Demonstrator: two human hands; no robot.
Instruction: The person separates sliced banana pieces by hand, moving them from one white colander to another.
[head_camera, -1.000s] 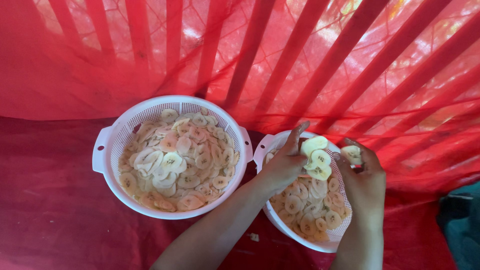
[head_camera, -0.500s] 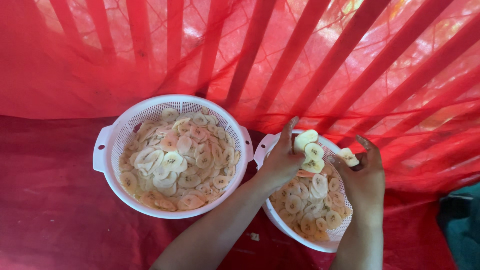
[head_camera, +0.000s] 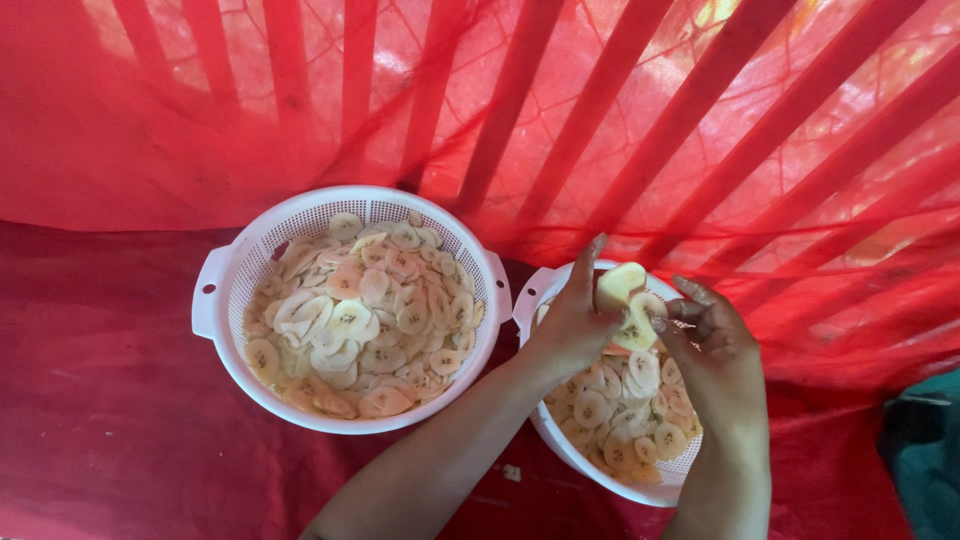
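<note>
Two white plastic colander baskets sit on a red cloth, both filled with pale banana slices. My left hand (head_camera: 574, 322) is raised above the right basket (head_camera: 528, 305) and holds a small stack of banana slices (head_camera: 624, 300) between thumb and fingers. My right hand (head_camera: 712, 348) hovers just right of that stack, its fingertips touching the slices' edge. More slices (head_camera: 620, 410) lie beneath both hands. The left basket (head_camera: 215, 290) stands untouched, heaped with slices (head_camera: 360, 315).
Red mesh netting (head_camera: 620, 120) hangs behind the baskets and drapes down to the red cloth (head_camera: 110, 430). A dark teal object (head_camera: 925, 450) shows at the right edge. A small pale scrap (head_camera: 511, 472) lies on the cloth between my forearms.
My right hand has moved left to meet the stack held by my left hand. The loose slice that it held apart now sits against the stack.
</note>
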